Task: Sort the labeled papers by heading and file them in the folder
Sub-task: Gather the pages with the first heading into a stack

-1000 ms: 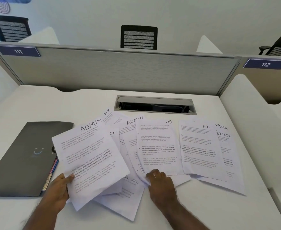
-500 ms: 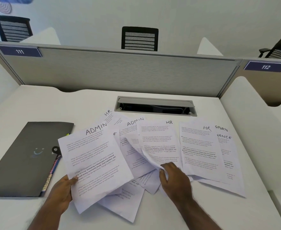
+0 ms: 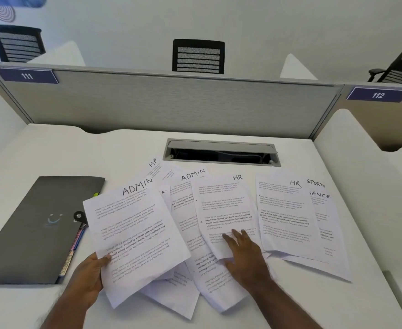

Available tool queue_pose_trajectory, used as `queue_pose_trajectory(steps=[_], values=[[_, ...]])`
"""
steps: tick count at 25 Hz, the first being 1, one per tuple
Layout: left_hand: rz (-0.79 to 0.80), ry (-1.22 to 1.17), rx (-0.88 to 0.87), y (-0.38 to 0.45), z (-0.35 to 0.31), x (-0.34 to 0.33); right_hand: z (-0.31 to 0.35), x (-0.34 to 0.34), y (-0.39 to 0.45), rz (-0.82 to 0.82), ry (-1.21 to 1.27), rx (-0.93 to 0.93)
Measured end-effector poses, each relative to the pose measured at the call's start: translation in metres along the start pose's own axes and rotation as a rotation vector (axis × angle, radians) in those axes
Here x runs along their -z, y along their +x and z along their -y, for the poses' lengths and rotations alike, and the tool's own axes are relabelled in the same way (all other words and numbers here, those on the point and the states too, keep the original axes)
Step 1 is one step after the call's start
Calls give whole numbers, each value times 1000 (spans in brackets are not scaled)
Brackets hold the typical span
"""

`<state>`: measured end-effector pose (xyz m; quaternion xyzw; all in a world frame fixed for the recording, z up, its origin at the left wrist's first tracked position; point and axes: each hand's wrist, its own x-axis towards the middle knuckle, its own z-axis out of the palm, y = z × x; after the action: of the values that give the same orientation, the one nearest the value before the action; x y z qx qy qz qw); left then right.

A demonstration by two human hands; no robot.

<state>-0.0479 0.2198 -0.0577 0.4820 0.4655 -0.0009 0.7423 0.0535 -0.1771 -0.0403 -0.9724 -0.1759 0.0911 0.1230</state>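
Labeled papers: thin, floppy, slippery; pinch at edges; left hand grips ADMIN sheet, right hand flat on HR sheet.

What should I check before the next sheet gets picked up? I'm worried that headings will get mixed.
1. Left hand grips the ADMIN sheet firmly by its lower left edge: ok.
2. Second ADMIN sheet heading readable: ok, but other sheets lie over its body.
3. Right hand is free to pull it: not ok, its fingers lie flat on the middle HR sheet.
4. All headings readable: not ok, one beside the right HR sheet shows only "NANCE".
5. Folder open to take papers: not ok, it lies closed.
6. Total sheet count: cannot tell, they overlap.
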Motion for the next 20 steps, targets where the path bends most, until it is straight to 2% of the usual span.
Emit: queue_pose_trajectory(steps=[1, 2, 5, 7, 13, 17, 20], values=[[-3, 1, 0, -1, -1, 0, -1, -3, 2, 53, -14, -3], [-2, 0, -2, 0, -1, 1, -3, -7, 4, 38, -37, 29], [-2, 7, -17, -2, -2, 2, -10, -5, 1, -138, -35, 178], [-1, 5, -21, -4, -1, 3, -10, 18, 5, -265, -7, 203], [10, 15, -8, 3, 4, -2, -22, 113, 29, -596, 49, 13], [0, 30, -2, 4, 7, -4, -39, 134, 23, -762, 240, -5], [7, 33, -4, 3, 4, -8, -46, 148, 17, -897, 386, -101]])
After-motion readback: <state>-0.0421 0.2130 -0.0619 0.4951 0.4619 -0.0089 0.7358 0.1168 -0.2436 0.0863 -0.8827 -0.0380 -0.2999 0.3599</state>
